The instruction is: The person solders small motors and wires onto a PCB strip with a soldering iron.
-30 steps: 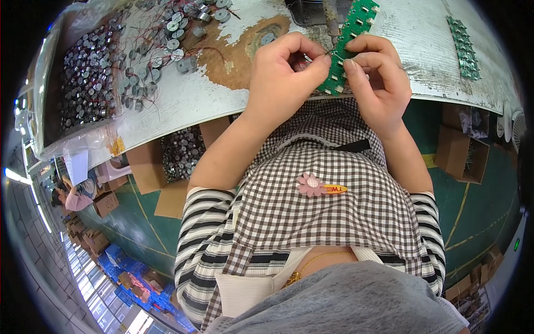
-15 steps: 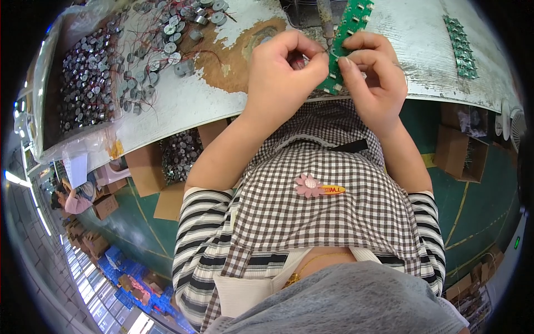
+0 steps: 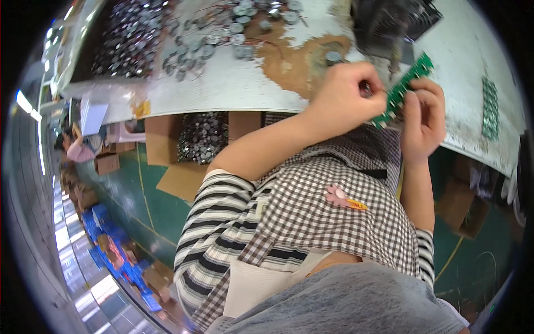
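Observation:
My right hand point(image 3: 425, 131) pinches a narrow green circuit board strip point(image 3: 417, 71) with small pale parts along it. The strip tilts, its upper end to the right. My left hand point(image 3: 346, 101) is closed in a pinch against the strip's left edge. Something dark shows inside its curled fingers, too hidden to name. Just above the strip, a soldering iron point(image 3: 396, 53) points down, its tip blurred close to the board. Beyond my left fingers, a small round metal piece point(image 3: 334, 57) lies on the worn brown patch of the bench.
Several small round motors point(image 3: 237, 39) with red wires lie across the white bench point(image 3: 222, 92). A bin of motors point(image 3: 130, 42) stands far left. More green boards point(image 3: 490, 108) lie at right. Below the bench edge is a cardboard box point(image 3: 162, 139) of metal parts. A person point(image 3: 80, 149) sits at left.
The view has swung, so bench and hands appear farther right and lower. The board strip leans more to the right. Both hands stay at the board in similar pinches.

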The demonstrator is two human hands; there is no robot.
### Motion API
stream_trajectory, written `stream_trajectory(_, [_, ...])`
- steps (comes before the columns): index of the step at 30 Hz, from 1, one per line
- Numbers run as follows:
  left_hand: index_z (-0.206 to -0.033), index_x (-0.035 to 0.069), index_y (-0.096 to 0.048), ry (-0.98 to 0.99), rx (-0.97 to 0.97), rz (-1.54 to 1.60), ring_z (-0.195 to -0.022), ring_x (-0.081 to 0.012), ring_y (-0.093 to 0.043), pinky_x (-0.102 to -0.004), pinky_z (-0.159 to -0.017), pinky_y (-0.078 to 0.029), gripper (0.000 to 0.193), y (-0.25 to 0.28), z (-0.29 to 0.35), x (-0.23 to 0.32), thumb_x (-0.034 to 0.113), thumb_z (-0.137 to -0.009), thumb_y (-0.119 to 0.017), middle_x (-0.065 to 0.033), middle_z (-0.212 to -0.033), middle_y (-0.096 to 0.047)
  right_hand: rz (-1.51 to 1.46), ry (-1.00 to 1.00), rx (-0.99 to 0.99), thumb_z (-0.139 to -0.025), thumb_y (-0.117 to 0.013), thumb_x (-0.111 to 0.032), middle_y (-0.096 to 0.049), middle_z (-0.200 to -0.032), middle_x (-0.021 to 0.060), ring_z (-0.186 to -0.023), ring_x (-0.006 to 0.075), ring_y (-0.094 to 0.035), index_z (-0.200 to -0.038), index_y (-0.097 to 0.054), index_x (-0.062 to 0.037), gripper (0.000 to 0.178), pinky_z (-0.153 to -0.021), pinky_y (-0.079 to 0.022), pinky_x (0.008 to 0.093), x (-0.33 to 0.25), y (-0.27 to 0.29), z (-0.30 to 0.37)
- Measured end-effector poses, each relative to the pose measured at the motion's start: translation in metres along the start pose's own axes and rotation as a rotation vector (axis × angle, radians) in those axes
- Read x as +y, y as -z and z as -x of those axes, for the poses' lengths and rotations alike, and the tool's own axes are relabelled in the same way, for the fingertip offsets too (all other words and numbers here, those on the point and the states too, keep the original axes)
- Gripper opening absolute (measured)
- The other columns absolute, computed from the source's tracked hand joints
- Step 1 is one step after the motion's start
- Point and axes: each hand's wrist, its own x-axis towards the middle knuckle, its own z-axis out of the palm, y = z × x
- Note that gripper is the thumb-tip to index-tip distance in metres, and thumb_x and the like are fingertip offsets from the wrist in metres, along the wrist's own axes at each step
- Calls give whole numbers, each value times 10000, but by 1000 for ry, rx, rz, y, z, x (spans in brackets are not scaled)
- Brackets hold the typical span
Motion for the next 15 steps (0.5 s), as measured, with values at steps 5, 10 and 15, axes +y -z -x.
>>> stream_trajectory(5, [-832,8,-662,26,-153,27,-639,-44,-551,-205,-556,-447,108,35,-2,12,101,-788,-694,-2,-681,-613,-149,-54,54,-903,-540,36,-600,-968,128,-684,87,-548,-879,-547,43,26,-600,-482,202,2,-1,-1])
stream_trajectory(10, [-867,-12,-653,-216,727,-480,-754,-122,-579,-241,-660,-457,109,114,-26,14,76,-806,-673,-58,-854,-637,-141,-123,52,-908,-537,31,-604,-992,140,-673,95,-571,-889,-550,49,29,-598,-496,201,4,-1,3])
stream_trajectory(15, [-816,-16,-653,101,860,-564,-697,-119,-555,-255,-605,-437,113,213,-35,-17,77,-768,-696,-67,-803,-627,-132,-127,40,-908,-541,25,-603,-997,139,-674,92,-568,-893,-547,48,29,-608,-507,204,2,-4,1])
